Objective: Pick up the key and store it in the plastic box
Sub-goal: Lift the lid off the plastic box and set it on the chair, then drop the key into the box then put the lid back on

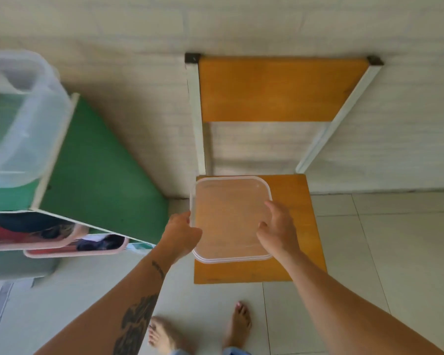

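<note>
Both hands grip plastic box (228, 219) w/ lid on: left hand (181, 233), right hand (277, 230). Key not visible. Next: prob. open lid.

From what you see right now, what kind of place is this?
Probably a room in a home: a wooden chair against a wall, a tiled floor, and a shelf with storage bins.

Wooden chair (282, 88) against the wall, my landmark. Left of it: green shelf unit (98, 175), clear storage bin (23, 119) on top, two pink trays (62, 242) lower down. My bare feet (237, 326) on tiled floor (385, 252) near it.
</note>
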Available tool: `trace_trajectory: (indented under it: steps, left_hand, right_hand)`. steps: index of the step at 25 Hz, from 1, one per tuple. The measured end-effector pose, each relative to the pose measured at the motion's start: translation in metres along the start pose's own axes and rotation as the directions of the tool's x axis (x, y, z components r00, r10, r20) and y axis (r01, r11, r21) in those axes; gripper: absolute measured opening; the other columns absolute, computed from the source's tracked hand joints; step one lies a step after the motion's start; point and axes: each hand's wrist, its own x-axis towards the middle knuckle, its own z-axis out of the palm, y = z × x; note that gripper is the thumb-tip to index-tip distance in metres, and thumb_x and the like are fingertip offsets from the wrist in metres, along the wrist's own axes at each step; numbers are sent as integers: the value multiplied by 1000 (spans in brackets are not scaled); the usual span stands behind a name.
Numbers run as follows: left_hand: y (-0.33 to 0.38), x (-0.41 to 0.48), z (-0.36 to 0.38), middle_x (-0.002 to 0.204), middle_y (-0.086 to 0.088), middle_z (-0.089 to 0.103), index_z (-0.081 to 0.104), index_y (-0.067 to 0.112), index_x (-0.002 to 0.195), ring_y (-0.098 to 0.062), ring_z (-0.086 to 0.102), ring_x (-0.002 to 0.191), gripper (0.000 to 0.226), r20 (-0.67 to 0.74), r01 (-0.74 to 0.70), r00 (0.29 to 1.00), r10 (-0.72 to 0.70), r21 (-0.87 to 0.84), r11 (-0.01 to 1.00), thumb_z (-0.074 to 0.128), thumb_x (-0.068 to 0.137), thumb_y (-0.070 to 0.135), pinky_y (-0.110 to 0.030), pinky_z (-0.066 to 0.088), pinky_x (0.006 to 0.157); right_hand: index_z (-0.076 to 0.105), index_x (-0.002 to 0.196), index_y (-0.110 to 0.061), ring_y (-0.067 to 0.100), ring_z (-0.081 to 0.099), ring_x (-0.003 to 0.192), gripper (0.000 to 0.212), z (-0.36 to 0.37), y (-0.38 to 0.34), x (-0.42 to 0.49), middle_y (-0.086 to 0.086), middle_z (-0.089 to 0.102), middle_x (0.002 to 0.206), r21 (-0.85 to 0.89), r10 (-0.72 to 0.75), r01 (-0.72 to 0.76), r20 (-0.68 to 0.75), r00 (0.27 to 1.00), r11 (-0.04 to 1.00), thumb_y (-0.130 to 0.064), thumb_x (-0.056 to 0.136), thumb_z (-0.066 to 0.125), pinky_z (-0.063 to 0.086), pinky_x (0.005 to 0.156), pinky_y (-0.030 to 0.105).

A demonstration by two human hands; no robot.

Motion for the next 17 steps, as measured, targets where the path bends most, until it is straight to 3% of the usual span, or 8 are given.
trace_trajectory:
  steps: [7, 13, 15, 17]
  left_hand:
    - [-46, 84, 55, 116, -8, 62, 60, 17, 126, -28, 64, 95, 46, 37, 72, 996, -76, 87, 994, 54, 82, 6, -30, 55, 66]
    - [-63, 92, 66, 111, -1, 64, 57, 18, 129, -12, 61, 81, 48, 71, 64, 995, -75, 137, 988, 57, 84, 3, -15, 43, 49]
    - [-59, 86, 61, 121, -2, 61, 52, 20, 136, -15, 62, 88, 53, 84, 37, 995, -51, 168, 985, 58, 85, 6, -15, 44, 51]
    - [-50, 77, 52, 137, -4, 53, 45, 20, 143, -23, 59, 108, 59, 80, 0, 997, -17, 209, 978, 59, 87, 9, -18, 47, 65]
  right_hand:
    - [43, 144, -19, 23, 43, 135, 62, 58, 66, 39, 1, 41, 149, -114, 16, -10, 51, 999, 993, -11, 87, 66, 41, 102, 32]
    - [38, 147, -19, 22, 42, 136, 66, 64, 71, 46, -1, 41, 149, -127, 25, -5, 157, 987, 992, -16, 89, 67, 38, 107, 35]
    - [39, 146, -18, 23, 43, 135, 64, 57, 66, 43, -1, 43, 148, -149, 9, 18, 176, 984, 989, -17, 89, 67, 38, 106, 34]
    - [39, 147, -17, 22, 43, 135, 64, 47, 56, 39, -2, 42, 150, -166, -11, 43, 191, 982, 985, -18, 89, 67, 38, 107, 34]
